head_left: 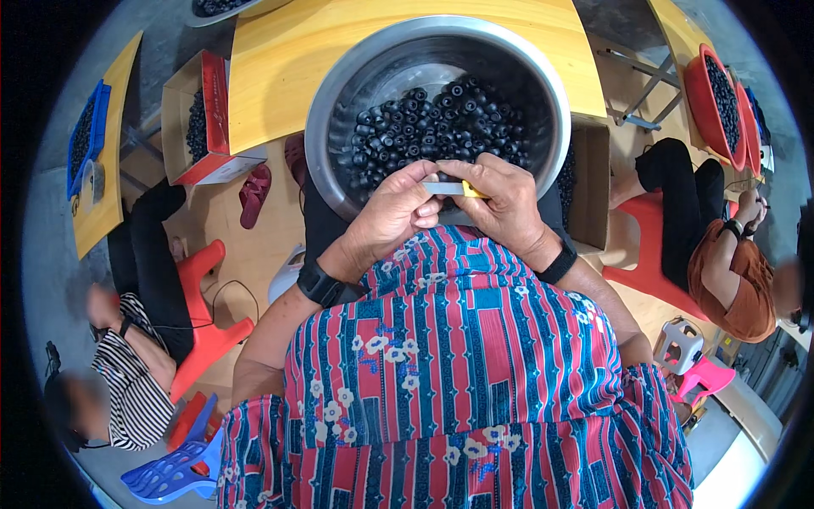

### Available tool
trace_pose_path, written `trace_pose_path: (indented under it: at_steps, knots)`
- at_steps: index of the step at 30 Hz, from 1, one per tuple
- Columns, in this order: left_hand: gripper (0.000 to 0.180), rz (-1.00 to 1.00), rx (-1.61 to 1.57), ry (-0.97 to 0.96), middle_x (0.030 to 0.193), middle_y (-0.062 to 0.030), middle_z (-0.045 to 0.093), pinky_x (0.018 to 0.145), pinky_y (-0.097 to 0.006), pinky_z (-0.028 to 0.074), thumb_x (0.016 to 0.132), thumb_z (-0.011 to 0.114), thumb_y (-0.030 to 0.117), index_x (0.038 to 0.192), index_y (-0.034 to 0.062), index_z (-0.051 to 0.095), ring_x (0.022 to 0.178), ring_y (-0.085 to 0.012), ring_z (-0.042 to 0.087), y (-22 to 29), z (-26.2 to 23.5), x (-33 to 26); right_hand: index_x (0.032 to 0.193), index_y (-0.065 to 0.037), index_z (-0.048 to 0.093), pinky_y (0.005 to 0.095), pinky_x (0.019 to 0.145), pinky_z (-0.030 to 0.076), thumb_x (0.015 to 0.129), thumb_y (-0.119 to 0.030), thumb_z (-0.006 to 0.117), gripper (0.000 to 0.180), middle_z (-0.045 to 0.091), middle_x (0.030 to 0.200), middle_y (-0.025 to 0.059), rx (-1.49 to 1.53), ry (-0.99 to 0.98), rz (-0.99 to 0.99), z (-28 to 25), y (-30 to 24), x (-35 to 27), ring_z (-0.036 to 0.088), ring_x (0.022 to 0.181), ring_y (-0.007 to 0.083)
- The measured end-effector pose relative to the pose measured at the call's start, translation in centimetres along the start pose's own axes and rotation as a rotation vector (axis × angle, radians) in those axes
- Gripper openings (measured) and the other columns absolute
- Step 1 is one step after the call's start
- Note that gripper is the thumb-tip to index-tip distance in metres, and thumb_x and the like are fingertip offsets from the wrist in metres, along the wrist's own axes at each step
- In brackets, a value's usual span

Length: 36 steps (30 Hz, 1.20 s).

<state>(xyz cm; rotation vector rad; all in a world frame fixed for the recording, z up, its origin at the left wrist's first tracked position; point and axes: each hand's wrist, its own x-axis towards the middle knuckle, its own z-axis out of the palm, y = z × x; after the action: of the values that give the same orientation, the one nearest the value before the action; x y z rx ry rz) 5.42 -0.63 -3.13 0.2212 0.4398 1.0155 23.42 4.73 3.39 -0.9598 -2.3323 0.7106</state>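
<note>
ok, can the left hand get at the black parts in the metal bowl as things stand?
Likely yes: the left hand is over the near side of the metal bowl, black parts lie just beyond, and nothing visible blocks the way. It seems busy at the yellow-and-grey tool, though.

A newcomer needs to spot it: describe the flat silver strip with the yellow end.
Find the large, round, silver metal bowl holding small black ring-shaped pieces. At its near side, the bare right hand holds the flat silver strip with a yellow end beside the bare left hand. Its yellow end stands out against the black pieces.
</note>
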Motion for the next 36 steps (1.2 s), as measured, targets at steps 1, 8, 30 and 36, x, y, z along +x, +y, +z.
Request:
trace_pose_path:
  at_steps: [1, 8, 30, 36]
  knots:
    - [0.015, 0.007, 0.028, -0.024, 0.089, 0.0017, 0.052, 0.059, -0.019, 0.036, 0.104, 0.046, 0.017, 0.113, 0.0069, 0.052, 0.066, -0.0033, 0.042, 0.03, 0.08, -0.02, 0.106, -0.013, 0.073, 0.0357, 0.058, 0.05, 0.073, -0.009, 0.075, 0.033, 0.061, 0.074, 0.0092, 0.001, 0.001, 0.0, -0.03, 0.03, 0.01, 0.063, 0.066, 0.026]
    - [0.018, 0.118, 0.145, -0.029, 0.09, 0.0013, 0.05, 0.059, -0.018, 0.036, 0.104, 0.049, 0.017, 0.116, 0.0048, 0.051, 0.065, -0.0024, 0.04, 0.26, 0.21, -0.01, 0.098, -0.008, 0.07, 0.0381, 0.06, 0.05, 0.081, -0.025, 0.075, 0.024, 0.06, 0.075, 0.011, 0.059, -0.034, 0.039, -0.44, 0.26, 0.12, 0.063, 0.069, 0.0302]
    - [0.024, 0.157, 0.277, -0.049, 0.079, 0.0035, 0.046, 0.058, -0.018, 0.034, 0.103, 0.051, 0.024, 0.116, 0.0035, 0.05, 0.064, -0.002, 0.039, 0.59, 0.53, -0.15, 0.089, -0.006, 0.068, 0.0386, 0.058, 0.049, 0.083, -0.029, 0.073, 0.024, 0.059, 0.076, 0.0093, -0.054, -0.074, -0.006, -0.52, 0.03, 0.15, 0.061, 0.067, 0.0291]
    - [0.024, 0.148, 0.27, -0.054, 0.081, 0.0037, 0.046, 0.058, -0.018, 0.034, 0.103, 0.051, 0.024, 0.116, 0.0035, 0.05, 0.064, -0.0018, 0.038, 0.68, 0.73, -0.16, 0.089, -0.006, 0.068, 0.0385, 0.059, 0.049, 0.083, -0.029, 0.073, 0.024, 0.059, 0.075, 0.0094, -0.046, -0.08, -0.003, -0.65, 0.11, 0.13, 0.062, 0.067, 0.0289]
